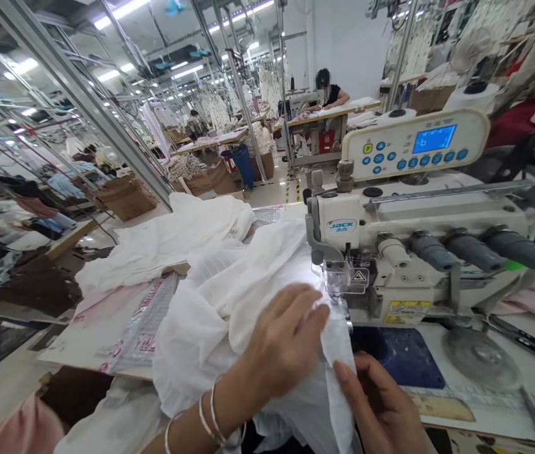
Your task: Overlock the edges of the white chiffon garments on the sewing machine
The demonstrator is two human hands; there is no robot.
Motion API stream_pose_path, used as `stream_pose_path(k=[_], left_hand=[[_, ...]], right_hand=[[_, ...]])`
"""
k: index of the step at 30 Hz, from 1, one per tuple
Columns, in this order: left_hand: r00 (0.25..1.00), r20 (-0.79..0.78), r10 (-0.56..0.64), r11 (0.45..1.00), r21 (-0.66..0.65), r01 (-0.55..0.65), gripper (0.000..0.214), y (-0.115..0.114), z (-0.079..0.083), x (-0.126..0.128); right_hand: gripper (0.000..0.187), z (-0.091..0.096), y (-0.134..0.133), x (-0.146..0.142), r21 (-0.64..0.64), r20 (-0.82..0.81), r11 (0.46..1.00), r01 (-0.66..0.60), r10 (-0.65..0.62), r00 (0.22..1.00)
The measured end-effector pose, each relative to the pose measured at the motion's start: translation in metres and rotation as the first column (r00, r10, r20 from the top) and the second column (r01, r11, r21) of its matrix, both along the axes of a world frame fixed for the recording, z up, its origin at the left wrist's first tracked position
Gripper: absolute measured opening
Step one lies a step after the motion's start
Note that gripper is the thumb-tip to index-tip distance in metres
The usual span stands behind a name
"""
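Observation:
A white sewing machine marked JACK (381, 252) fills the right side of the view, with a control panel (414, 145) showing a lit blue screen. Thin white fabric (220, 328) lies bunched on the table and runs under the clear guard of the presser foot (343, 277). My left hand (281, 334), with thin bangles on its wrist, presses on the fabric just before the foot, fingers curled over it. My right hand (371, 403) pinches a folded edge of that fabric lower down. The needle is hidden behind the guard.
A pile of white cloth (168, 239) lies left of the work. Beside it is plastic-wrapped packaging (144, 321). A dark blue mat (397, 359) and a round metal disc (480, 359) sit right of my hands. Farther back, a co-worker (329, 94) sits at another machine among boxes and hanging garments.

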State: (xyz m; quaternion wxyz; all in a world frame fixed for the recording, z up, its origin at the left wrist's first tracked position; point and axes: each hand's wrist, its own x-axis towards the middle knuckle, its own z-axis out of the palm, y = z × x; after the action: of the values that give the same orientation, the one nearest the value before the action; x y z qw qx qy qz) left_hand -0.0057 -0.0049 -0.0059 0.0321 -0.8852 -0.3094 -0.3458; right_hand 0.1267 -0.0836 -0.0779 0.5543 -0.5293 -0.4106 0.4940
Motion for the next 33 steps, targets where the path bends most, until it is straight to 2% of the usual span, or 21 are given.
stream_pose_path(k=[3,6,10,13,17,20,23,25,30,33], left_hand=[[1.0,-0.031,-0.006,0.999,-0.034,0.005,0.017,-0.01,-0.002,0.003],[0.997,-0.069,0.039,0.997,-0.066,-0.043,0.012,-0.01,-0.003,0.005],[0.996,-0.054,0.077,0.997,0.022,-0.076,0.015,-0.011,-0.001,0.007],[0.997,-0.052,0.061,0.998,0.01,-0.061,0.012,-0.015,-0.002,0.008],[0.999,-0.02,0.05,0.996,-0.08,-0.051,0.013,-0.003,-0.001,0.007],[0.996,0.006,0.085,0.995,-0.057,-0.085,0.014,0.003,0.001,0.007],[0.993,0.008,0.114,0.993,0.028,-0.114,0.011,-0.008,0.0,0.01],[0.993,0.006,0.116,0.993,0.034,-0.116,0.01,-0.015,-0.001,0.012],[0.996,-0.019,0.092,0.994,-0.053,-0.092,0.014,-0.007,0.0,0.011],[0.996,-0.026,0.082,0.997,-0.008,-0.083,0.016,-0.007,0.001,0.01]], right_hand=[[0.032,-0.001,-0.002,-0.001,-0.003,0.004,1.0,0.013,-0.013,1.0],[0.034,-0.005,-0.003,-0.001,-0.03,0.053,1.0,0.005,-0.004,0.999],[0.037,-0.011,-0.003,0.001,-0.022,0.106,1.0,-0.002,0.004,0.994],[0.038,-0.01,-0.004,0.002,-0.003,0.178,1.0,0.02,-0.019,0.984],[0.043,-0.005,-0.002,0.003,-0.019,0.245,1.0,0.023,-0.018,0.969],[0.042,-0.002,0.0,0.004,0.037,0.271,0.999,0.01,-0.02,0.962],[0.037,-0.002,0.001,0.005,0.136,0.262,0.991,0.015,-0.05,0.964],[0.037,-0.003,0.001,0.005,0.173,0.241,0.985,0.012,-0.054,0.969],[0.034,0.001,0.005,0.005,0.15,0.241,0.989,0.018,-0.054,0.969],[0.031,0.001,0.007,0.005,0.16,0.208,0.986,0.049,-0.083,0.975]])
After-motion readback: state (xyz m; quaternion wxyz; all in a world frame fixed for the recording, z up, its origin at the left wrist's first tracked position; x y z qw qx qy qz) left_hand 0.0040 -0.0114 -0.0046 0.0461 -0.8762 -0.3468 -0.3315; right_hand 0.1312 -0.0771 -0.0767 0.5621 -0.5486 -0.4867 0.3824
